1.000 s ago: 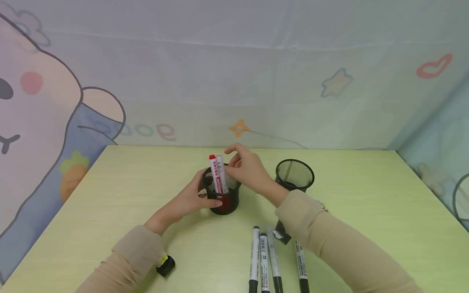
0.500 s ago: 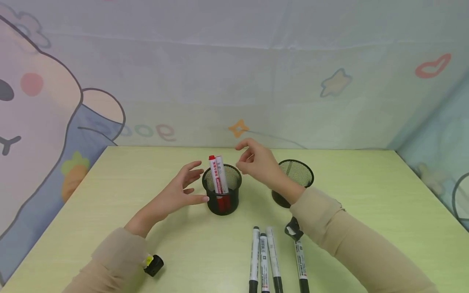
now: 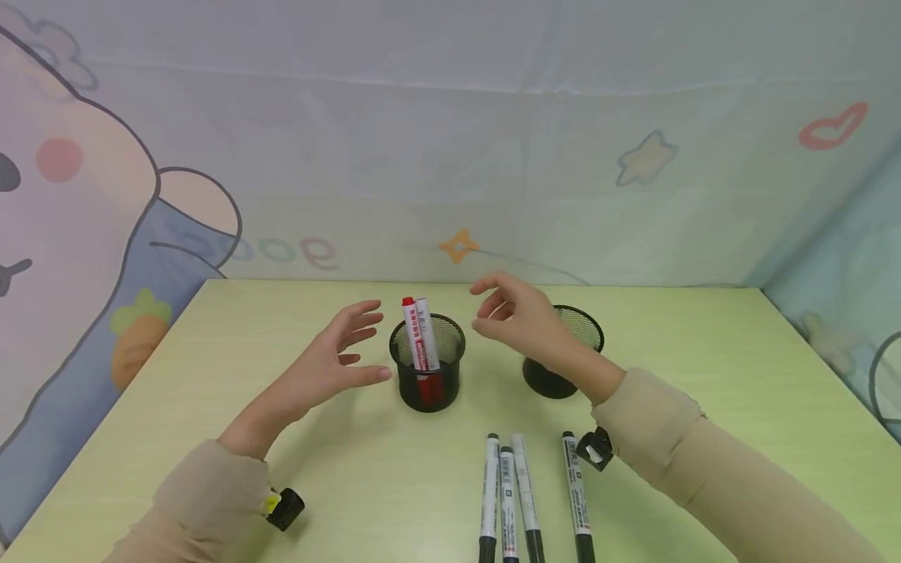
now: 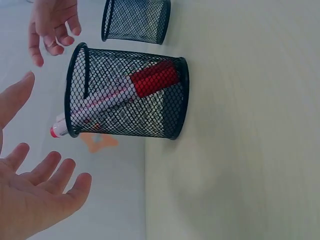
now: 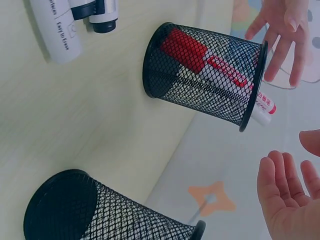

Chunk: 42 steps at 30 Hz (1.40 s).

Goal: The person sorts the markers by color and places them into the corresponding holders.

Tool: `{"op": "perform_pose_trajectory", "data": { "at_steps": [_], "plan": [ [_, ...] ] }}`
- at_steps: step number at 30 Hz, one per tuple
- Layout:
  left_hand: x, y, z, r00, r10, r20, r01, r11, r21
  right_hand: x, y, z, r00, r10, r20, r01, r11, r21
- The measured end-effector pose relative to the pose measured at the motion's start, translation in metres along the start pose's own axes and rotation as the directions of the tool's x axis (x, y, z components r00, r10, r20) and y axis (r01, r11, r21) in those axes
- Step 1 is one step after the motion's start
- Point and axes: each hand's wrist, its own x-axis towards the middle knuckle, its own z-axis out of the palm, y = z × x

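Clearly, neither hand grips anything as we look across the table (image 3: 394,485). We see the left hand (image 3: 317,363) with its thumb wide of the fingers, which are slightly bent and spaced apart; its palm side faces the left pen holder (image 3: 453,375), near the mesh wall without touching it. On the other side of that holder we find the right hand (image 3: 524,320), fingers loosely bent around nothing, a gap showing between thumb and fingertips. It is raised in front of the right pen holder (image 3: 549,383) and partly covers it in the head view.

Inside the left pen holder we make out a red-tipped marker (image 3: 415,336) and a second marker (image 3: 428,335), leaning side by side, their red parts low behind the mesh and their upper ends above the rim. Nearer to us, four black-and-white markers (image 3: 490,489) lie on the table, three close together and one apart on the right.
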Motion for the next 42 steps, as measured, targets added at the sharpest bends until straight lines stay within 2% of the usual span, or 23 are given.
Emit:
{"op": "perform_pose_trajectory", "data": {
  "at_steps": [13, 21, 30, 42],
  "plan": [
    [-0.007, 0.02, 0.001, 0.999, 0.035, -0.012, -0.035, 0.999, 0.003, -0.025, 0.012, -0.018, 1.0, -0.021, 0.018, 0.022, 0.998, -0.062],
    [-0.008, 0.032, 0.013, 0.998, 0.062, 0.008, -0.062, 0.998, -0.008, -0.035, 0.019, -0.028, 0.999, -0.032, -0.002, 0.031, 0.997, -0.068],
    [-0.007, 0.04, 0.027, 0.993, 0.108, 0.051, -0.107, 0.994, -0.012, -0.044, 0.022, -0.036, 0.999, -0.028, -0.02, 0.027, 0.998, -0.049],
    [-0.001, 0.043, 0.046, 0.993, 0.095, 0.069, -0.093, 0.995, -0.031, -0.054, 0.027, -0.048, 0.998, 0.014, -0.061, -0.017, 0.999, -0.041]
  ]
}}
